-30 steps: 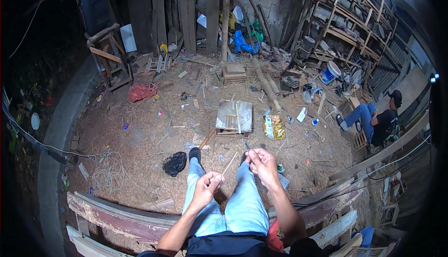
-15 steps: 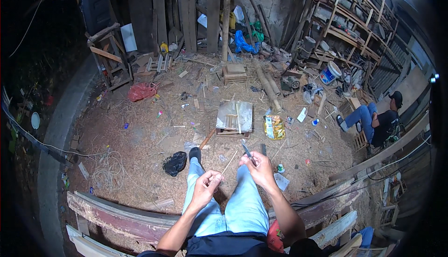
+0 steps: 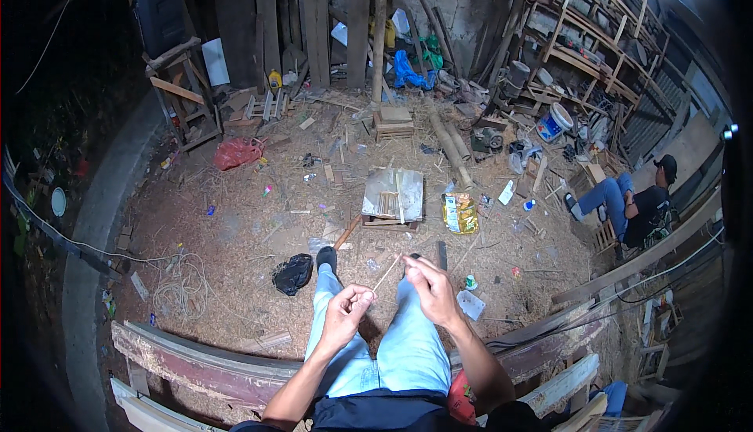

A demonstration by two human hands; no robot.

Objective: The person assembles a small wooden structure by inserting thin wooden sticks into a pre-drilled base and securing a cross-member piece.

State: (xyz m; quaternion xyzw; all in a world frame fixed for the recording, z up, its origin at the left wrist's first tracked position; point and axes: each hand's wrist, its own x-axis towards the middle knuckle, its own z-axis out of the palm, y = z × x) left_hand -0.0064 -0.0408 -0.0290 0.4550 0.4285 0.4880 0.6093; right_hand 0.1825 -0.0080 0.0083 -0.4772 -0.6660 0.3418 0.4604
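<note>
L hand (image 3: 343,316): thumb + index pinched on the near end of a thin wooden stick (image 3: 387,273), other fingers curled in. Stick = the workpiece; sits over the gap btwn the knees, slanting up and to the right, far end free of the L hand.

R hand (image 3: 433,292): fingers bent, tips just beside the stick's far end. Can't tell if they touch it, or if anything's gripped: small dark bit at the fingertips could be a blade or the toe of a shoe, too blurred to call.

Progress: one stick in work, full length visible past the L grip, no obvious cut or break at this res. More wooden strips (image 3: 387,203) lie side by side on the low box (image 3: 379,182) ahead of the feet, w/ one longer strip (image 3: 401,196) across the top. Can't confirm if those are finished pcs or raw stock. My read: mid-job, this stick's not done (both hands on or near it), and it's not set down w/ the others. Total qty left: unknown.

Nearby: black plastic bag (image 3: 292,275) by the L foot, yellow packet (image 3: 460,214) right of the box, dark flat bar (image 3: 442,255) on the floor beyond the R hand. Co-worker (image 3: 645,208) seated far right, well apart.
</note>
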